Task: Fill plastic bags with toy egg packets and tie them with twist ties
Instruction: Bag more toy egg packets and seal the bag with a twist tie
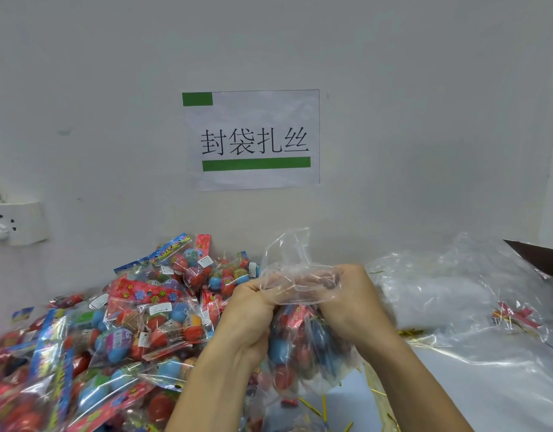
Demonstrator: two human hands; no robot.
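Both hands are up in the middle of the view, close together, each clamped on the neck of a clear plastic bag [303, 347]. Left hand [248, 310] has fingers curled over the gathered film on the left side of the neck; right hand [347, 300] is fisted round it on the right, knuckles up. The loose bag mouth [287, 254] sticks up crumpled above the two fists. Below the fists the bag hangs full of toy egg packets: blue and red eggs and red card headers show through the film, and its bottom sits low near the table edge, exact contact hard to tell. To the left lies a big heap of egg packets [113, 332], filling the left side of the table and reaching back to the wall. On the right is a pile of empty clear bags [450, 294], with a few red-and-gold bits [515, 318] lying on it, too small to identify. Gold twist ties [409, 333] are scattered on the pale table [487, 400] beside the right forearm, with more gold ties [315, 406] under the filled bag. On the wall behind are a white paper sign [253, 140] with black characters and green bars, and a white socket [16, 224] at the far left. A dark corner [537, 254] pokes in at the right edge.
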